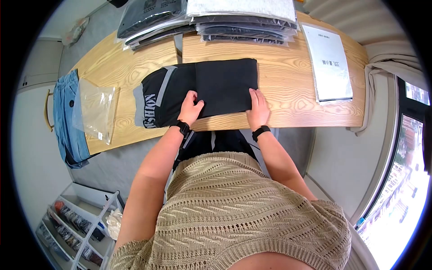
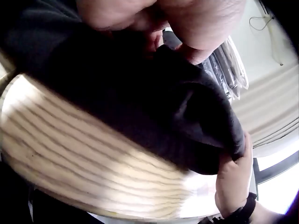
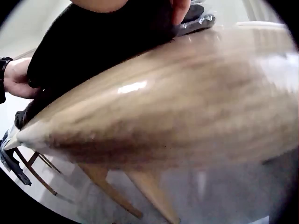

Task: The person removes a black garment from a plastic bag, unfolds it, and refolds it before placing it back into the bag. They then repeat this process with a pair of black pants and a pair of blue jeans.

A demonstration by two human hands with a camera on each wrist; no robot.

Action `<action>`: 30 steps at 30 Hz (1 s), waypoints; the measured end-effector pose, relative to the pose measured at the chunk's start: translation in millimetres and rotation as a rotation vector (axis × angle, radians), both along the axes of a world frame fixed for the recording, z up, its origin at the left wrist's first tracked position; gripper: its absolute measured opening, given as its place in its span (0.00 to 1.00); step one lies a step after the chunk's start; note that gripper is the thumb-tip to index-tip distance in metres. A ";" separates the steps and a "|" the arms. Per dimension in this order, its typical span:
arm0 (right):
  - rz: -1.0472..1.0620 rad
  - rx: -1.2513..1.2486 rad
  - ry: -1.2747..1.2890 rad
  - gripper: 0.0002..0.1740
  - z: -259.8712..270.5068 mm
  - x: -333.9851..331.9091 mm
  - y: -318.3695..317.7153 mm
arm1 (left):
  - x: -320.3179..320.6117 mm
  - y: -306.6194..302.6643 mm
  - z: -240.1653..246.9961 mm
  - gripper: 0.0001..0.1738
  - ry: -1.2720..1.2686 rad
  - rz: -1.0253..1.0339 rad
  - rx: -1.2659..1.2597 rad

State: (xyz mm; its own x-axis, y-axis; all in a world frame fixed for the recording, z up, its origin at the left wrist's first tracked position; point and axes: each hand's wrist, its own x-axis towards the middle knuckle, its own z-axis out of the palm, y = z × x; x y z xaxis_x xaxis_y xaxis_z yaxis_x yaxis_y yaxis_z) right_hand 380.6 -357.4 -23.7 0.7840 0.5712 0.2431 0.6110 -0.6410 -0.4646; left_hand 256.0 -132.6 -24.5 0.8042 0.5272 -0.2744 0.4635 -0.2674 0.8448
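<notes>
Folded black pants [image 1: 227, 85] lie flat on the wooden table in front of the person, with a grey band, a grey stripe and large lettering at their left end. The left hand [image 1: 191, 108] pinches the cloth near the middle of the near edge, its fingers curled. At the right end, the right hand [image 1: 258, 110] grips the corner, with the fingers over the edge. In the left wrist view the pants [image 2: 117, 93] bulge up in a loose fold between both hands, and the right hand [image 2: 233, 182] holds the fold's far end.
Bagged folded clothes [image 1: 245, 27] are stacked at the table's back. A flat white-and-clear package [image 1: 328, 63] lies to the right. At left, blue jeans [image 1: 69, 117] hang over the table [image 1: 288, 76] edge beside a clear plastic bag [image 1: 99, 110]. A storage rack [image 1: 81, 234] stands below.
</notes>
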 end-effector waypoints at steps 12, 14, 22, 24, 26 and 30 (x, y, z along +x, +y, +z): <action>0.001 -0.096 0.009 0.42 -5.8 -4.3 -4.1 | 1.2 1.6 -4.0 0.14 0.001 0.030 -0.065; 0.001 -0.125 0.087 0.41 -3.1 -3.2 -3.0 | 3.5 2.3 4.1 0.15 0.037 -0.002 -0.003; 0.268 -0.096 0.113 0.34 69.3 -7.5 23.4 | 1.9 3.7 5.6 0.17 0.097 -0.085 0.082; 0.343 -0.095 0.042 0.30 53.5 -19.8 51.6 | -2.6 11.4 16.7 0.17 0.088 -0.081 0.053; 0.393 -0.162 0.011 0.30 43.2 -30.1 71.4 | -12.4 25.5 32.5 0.18 -0.082 0.042 -0.107; 0.356 -0.346 -0.033 0.29 20.7 -41.1 86.4 | -75.8 81.4 31.9 0.26 0.122 0.351 0.748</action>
State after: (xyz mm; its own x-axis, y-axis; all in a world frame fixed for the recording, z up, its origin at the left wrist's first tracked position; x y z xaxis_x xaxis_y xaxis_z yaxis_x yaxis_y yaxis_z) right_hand 339.5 -271.1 -2.9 0.5211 0.8534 0.0138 0.8306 -0.5033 -0.2383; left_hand 180.1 -51.2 7.4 0.5463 0.8195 0.1734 0.7015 -0.5607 0.4399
